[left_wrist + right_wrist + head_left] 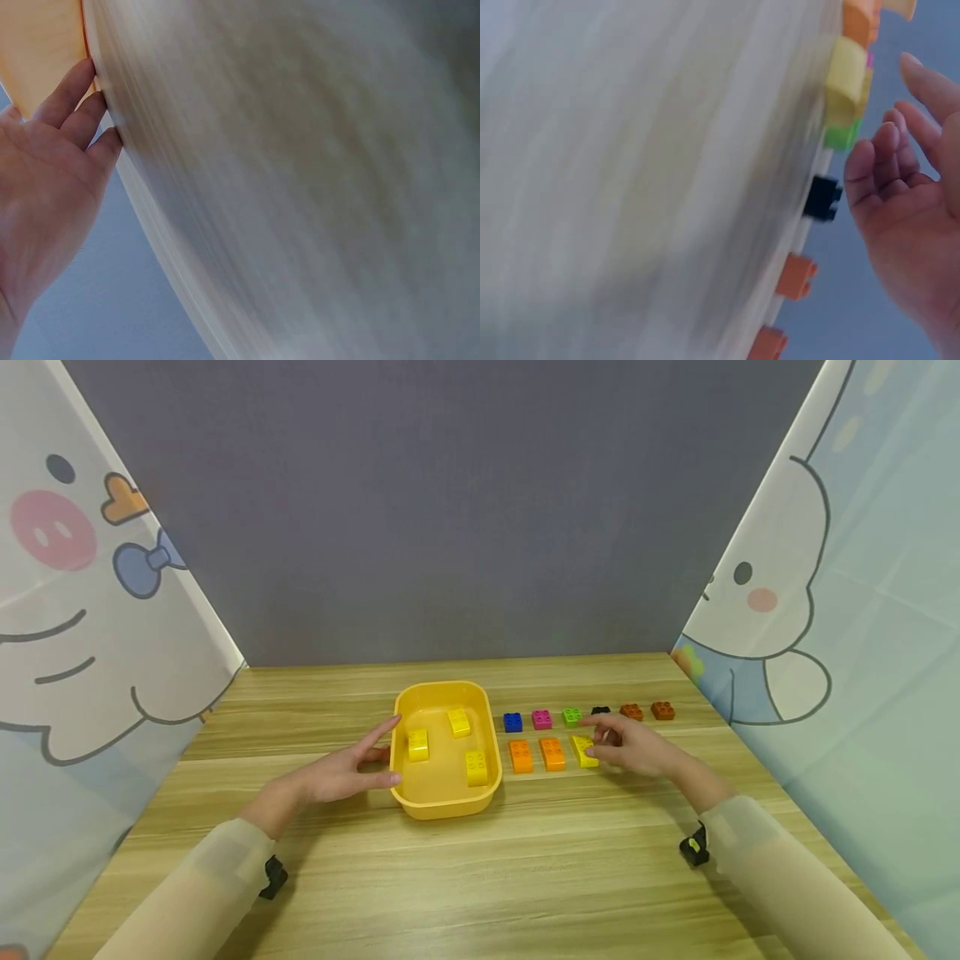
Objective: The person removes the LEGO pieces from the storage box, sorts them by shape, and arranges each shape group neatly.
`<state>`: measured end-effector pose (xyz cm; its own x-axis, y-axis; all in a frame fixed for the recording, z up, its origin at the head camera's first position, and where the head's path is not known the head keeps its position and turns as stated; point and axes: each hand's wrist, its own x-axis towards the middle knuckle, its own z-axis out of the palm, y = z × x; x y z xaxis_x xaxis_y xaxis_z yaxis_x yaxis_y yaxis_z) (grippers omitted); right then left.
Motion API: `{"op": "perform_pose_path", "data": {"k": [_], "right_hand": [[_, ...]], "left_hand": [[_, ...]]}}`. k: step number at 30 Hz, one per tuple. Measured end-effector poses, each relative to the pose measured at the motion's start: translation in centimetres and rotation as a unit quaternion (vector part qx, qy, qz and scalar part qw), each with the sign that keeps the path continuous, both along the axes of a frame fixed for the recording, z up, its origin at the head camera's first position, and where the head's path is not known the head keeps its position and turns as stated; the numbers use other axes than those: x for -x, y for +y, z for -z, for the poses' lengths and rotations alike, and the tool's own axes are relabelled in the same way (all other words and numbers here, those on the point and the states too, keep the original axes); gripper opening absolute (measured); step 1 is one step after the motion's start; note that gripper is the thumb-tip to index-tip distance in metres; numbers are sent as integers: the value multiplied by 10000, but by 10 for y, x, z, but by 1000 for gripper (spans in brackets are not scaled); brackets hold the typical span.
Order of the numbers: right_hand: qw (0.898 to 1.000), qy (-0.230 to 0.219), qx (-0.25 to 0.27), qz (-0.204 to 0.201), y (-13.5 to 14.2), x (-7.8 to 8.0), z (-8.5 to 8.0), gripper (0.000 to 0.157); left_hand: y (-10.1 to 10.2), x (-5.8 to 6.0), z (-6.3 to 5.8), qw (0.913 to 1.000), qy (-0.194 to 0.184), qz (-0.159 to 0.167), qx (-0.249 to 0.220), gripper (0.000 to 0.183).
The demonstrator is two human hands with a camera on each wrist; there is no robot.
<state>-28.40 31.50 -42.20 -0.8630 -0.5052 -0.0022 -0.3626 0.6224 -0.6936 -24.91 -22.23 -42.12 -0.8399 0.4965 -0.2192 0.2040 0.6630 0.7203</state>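
My left hand (341,775) rests at the left side of a yellow plastic tray (444,811), index finger and thumb spread along its rim. In the left wrist view its lower fingers (88,114) touch the tabletop. Inside the tray lie three yellow toy bricks, one at the left (417,745), one at the back (458,722) and one at the front right (476,768). My right hand (637,745) hovers over a yellow curved brick (582,750), fingers loosely bent. The right wrist view shows a gap between that hand (911,195) and the brick (845,81).
Two orange curved bricks (521,757) stand between the tray and the yellow one. Behind runs a row: blue (513,722), magenta (542,719), green (572,717), black (823,198) and two brown bricks (632,712). A grey panel (457,527) rises at the table's back.
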Motion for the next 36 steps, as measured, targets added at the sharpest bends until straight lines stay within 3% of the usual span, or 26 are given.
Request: {"op": "perform_pose_path", "data": {"k": [7, 17, 28, 36], "right_hand": [[9991, 335, 240, -95, -36, -8, -16, 36], [9953, 478, 489, -689, -112, -6, -29, 32], [9886, 947, 622, -995, -193, 7, -27, 34], [9903, 823, 74, -1117, -234, 16, -21, 41]], "left_hand": [[0, 1, 1, 10000, -23, 4, -33, 104], [-1, 2, 4, 10000, -40, -64, 39, 104], [-1, 3, 4, 9997, -180, -156, 13, 102], [0, 3, 2, 9997, -204, -105, 130, 102]]}}
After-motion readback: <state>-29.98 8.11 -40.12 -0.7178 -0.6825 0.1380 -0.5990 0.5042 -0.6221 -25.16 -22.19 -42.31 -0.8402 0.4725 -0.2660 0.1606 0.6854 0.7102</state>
